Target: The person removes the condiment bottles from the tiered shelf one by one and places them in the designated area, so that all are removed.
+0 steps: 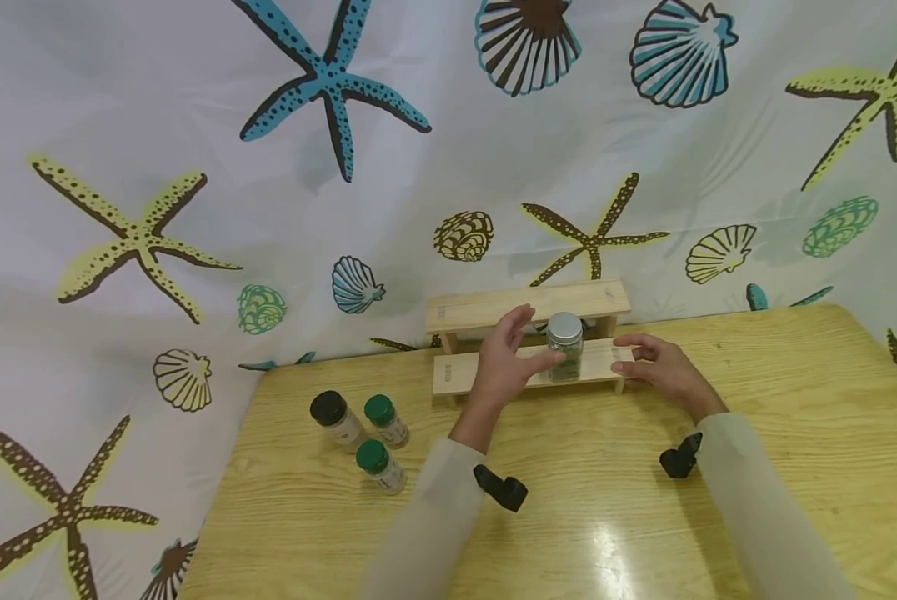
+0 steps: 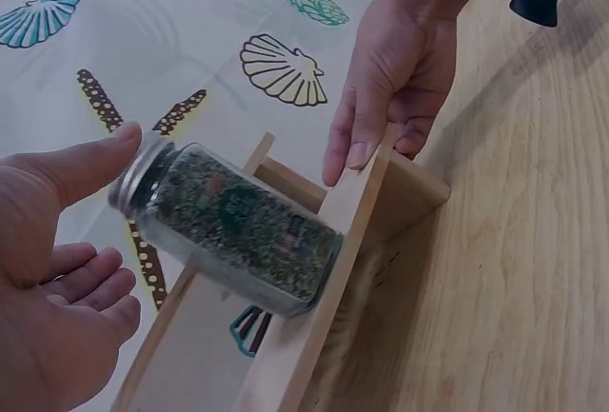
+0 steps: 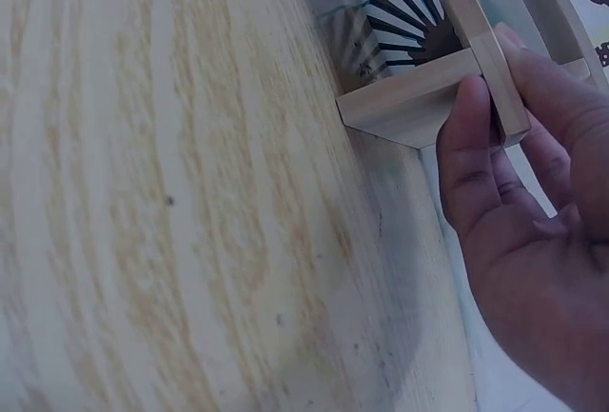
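A glass jar of dried green herbs [image 1: 565, 354] with a silver lid stands upright on the lower board of a two-step wooden rack [image 1: 459, 372]. My left hand [image 1: 503, 362] is beside the jar, thumb stretched out near it and fingers spread loosely. In the left wrist view the left hand [image 2: 62, 288] does not wrap round the jar [image 2: 243, 226]; its thumb tip lies by the lid, and whether it touches cannot be told. At the rack's right end, my right hand [image 1: 662, 371] pinches the lower board between thumb and fingers, as the right wrist view of the hand [image 3: 533, 193] shows.
Left of the rack stand a black-capped spice jar [image 1: 339, 421] and two green-capped jars, one farther back [image 1: 387, 421] and one nearer [image 1: 381, 467]. Behind the wooden table [image 1: 568, 517] hangs a cloth [image 1: 388, 208] printed with starfish and shells, close to the rack.
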Demonstrator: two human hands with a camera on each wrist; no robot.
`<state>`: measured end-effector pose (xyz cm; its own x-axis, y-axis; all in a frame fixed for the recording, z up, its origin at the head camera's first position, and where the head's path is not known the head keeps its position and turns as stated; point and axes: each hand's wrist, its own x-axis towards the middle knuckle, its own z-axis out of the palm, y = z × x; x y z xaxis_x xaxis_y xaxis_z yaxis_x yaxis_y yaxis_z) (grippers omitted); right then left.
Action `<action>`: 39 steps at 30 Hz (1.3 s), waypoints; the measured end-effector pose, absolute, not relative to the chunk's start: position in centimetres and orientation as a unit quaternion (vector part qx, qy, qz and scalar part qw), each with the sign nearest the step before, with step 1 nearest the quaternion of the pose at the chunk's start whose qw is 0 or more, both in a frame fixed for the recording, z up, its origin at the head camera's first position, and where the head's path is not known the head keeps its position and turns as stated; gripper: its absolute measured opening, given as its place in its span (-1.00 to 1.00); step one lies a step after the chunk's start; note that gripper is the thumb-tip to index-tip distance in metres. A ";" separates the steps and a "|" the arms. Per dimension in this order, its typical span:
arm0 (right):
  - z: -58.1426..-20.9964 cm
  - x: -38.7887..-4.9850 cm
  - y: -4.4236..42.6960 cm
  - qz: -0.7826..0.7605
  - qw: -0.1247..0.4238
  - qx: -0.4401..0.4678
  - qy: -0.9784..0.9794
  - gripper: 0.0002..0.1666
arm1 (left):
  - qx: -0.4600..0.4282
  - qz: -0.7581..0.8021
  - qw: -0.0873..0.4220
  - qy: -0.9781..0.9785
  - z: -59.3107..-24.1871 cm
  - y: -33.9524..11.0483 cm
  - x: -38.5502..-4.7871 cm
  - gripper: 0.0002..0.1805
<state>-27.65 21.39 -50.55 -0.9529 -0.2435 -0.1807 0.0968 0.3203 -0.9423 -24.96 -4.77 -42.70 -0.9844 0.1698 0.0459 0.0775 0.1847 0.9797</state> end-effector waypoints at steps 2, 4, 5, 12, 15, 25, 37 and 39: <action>-50.6 -27.7 21.4 -0.583 0.146 -0.046 0.798 -0.28 | 0.070 0.631 0.054 0.771 -43.3 -3.8 -25.5 -0.10; -50.7 -27.7 21.3 -0.584 0.146 -0.047 0.797 -0.29 | 0.065 0.626 0.064 0.775 -44.0 -3.1 -26.0 -0.12; -50.7 -27.7 21.4 -0.584 0.146 -0.048 0.797 -0.28 | 0.064 0.623 0.066 0.777 -44.3 -2.8 -26.3 -0.13; -50.6 -27.8 21.3 -0.578 0.147 -0.043 0.802 -0.27 | 0.038 0.622 0.075 0.778 -45.9 -1.9 -26.8 -0.26; -50.4 -27.7 21.1 -0.581 0.150 -0.043 0.799 -0.26 | 0.031 0.630 0.075 0.772 -46.3 -1.9 -26.7 -0.30; -50.3 -27.6 21.2 -0.576 0.153 -0.041 0.802 -0.24 | 0.031 0.617 0.063 0.784 -46.4 -1.8 -26.8 -0.32; -50.4 -27.5 21.2 -0.568 0.145 -0.044 0.809 -0.24 | 0.049 0.572 0.058 0.816 -45.1 -2.3 -25.6 -0.37; -50.3 -27.5 21.2 -0.566 0.144 -0.047 0.810 -0.24 | 0.051 0.576 0.056 0.814 -44.8 -2.5 -25.4 -0.37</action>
